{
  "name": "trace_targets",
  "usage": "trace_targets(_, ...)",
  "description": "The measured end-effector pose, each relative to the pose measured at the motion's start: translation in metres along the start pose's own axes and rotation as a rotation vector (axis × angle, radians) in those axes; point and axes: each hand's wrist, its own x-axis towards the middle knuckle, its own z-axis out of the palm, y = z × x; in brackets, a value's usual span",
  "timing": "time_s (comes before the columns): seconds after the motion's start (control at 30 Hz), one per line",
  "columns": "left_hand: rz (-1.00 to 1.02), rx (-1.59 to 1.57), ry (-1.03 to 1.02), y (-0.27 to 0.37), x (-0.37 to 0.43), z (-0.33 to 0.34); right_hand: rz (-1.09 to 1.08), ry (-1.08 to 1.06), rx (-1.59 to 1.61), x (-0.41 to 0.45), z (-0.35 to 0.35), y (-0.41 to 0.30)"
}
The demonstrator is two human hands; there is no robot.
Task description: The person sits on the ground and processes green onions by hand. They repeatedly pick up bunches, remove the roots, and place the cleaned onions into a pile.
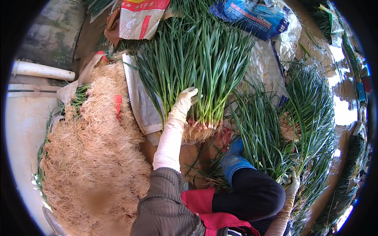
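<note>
A broad bundle of green garlic plants lies before me, leaves pointing away and pale bulbs with stringy roots towards me. My left hand, in a cream glove, rests against its stems; the fingers are slightly apart, with no stem plainly enclosed. Low on the right, beside my bent knee, my gloved right hand is closed around the lower stems of some green garlic plants. Their leaves stretch upwards into the loose heap there. Part of that hand's grip is hidden by stems.
A large mound of pale roots fills the left side. Woven plastic sacks lie under the bundle; printed sacks lie beyond it. More green garlic is heaped at right, near my blue boot. A white pipe juts in at left.
</note>
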Motion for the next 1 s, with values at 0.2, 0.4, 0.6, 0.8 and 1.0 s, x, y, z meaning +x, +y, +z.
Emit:
trace_targets(0.2,0.164,-0.27,-0.224,0.023,-0.011,-0.015,-0.031,-0.046,0.003,-0.004,0.016,-0.011)
trace_targets(0.4,0.037,-0.034,-0.198,0.037,-0.03,-0.011,-0.038,-0.091,0.02,-0.007,0.018,-0.013)
trace_targets(0.6,0.807,0.959,0.684,0.082,-0.055,0.012,0.129,-0.226,0.495,-0.02,0.008,-0.029)
trace_targets(0.8,0.928,0.796,0.432,0.121,-0.123,0.088,-0.287,-0.426,0.43,-0.024,0.055,-0.099)
trace_targets(1.0,0.657,0.431,-0.29,0.068,-0.161,0.241,-0.353,-0.449,0.049,-0.025,0.194,-0.162)
